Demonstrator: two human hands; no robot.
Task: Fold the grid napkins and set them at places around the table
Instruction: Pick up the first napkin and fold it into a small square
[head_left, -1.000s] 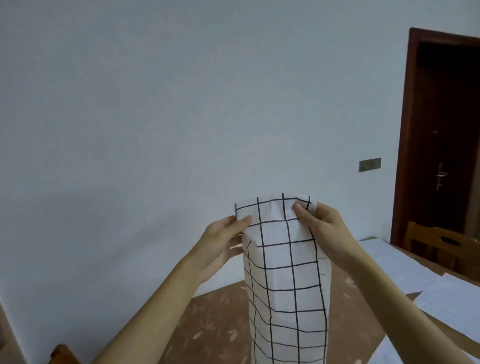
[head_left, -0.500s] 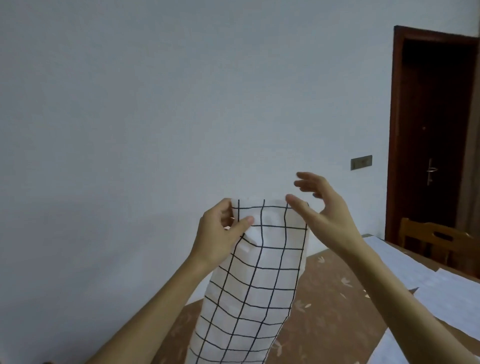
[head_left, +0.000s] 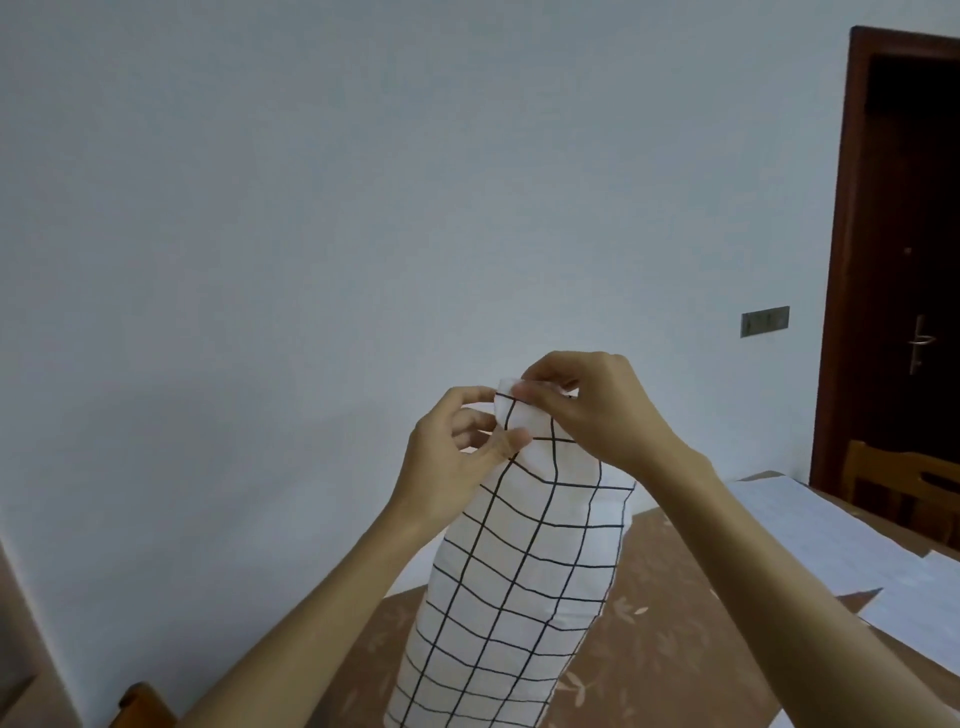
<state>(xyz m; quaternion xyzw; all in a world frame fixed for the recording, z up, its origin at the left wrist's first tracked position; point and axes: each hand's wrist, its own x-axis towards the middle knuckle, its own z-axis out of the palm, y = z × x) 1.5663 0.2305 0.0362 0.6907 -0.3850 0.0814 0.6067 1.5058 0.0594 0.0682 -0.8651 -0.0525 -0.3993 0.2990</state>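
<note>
White napkin (head_left: 519, 571), top edge pinched, held aloft

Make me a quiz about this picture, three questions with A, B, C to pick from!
1. Where is the grid napkin?
A. folded in a basket
B. held up by two hands
C. lying on a plate

2. What colour are its lines?
A. red
B. black
C. green

3. What is the right hand doing?
A. pinching the napkin's top
B. waving, wide open
C. holding a cup

Answers:
1. B, the left hand and right hand hold its top edge while the rest hangs down.
2. B, black lines cross the white cloth.
3. A, its fingertips close on the top edge.
</note>
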